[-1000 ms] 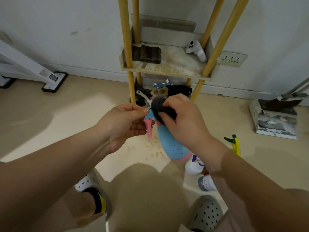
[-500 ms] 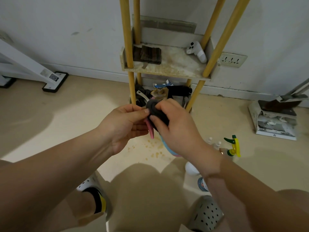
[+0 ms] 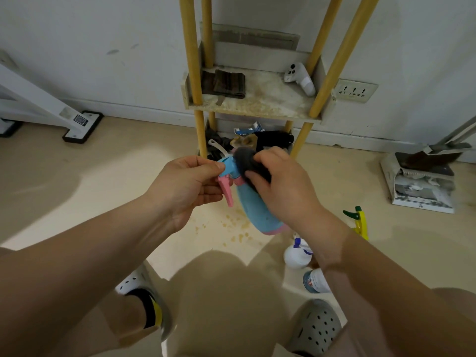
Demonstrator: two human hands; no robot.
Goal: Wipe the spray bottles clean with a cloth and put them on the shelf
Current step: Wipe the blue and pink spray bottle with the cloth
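**Nozzle head gets the cloth treatment**

Blue spray bottle (image 3: pixel 253 210) is up in mid-air, dead centre, tilted w/ its base toward 5 o'clock. Left hand (image 3: pixel 188 186) pinches the nozzle tip, thumb on top. Right hand (image 3: pixel 280 186) curls round the neck, dark cloth (image 3: pixel 244 159) bunched under the fingers. Best play, I'd say: hold that pinch firm, twist the cloth round neck & trigger, then run down the body. Shelf (image 3: pixel 257 109) waits at 12 o'clock. More bottles (image 3: pixel 296 253) sit on the floor (image 3: pixel 128 176) at 4 o'clock.
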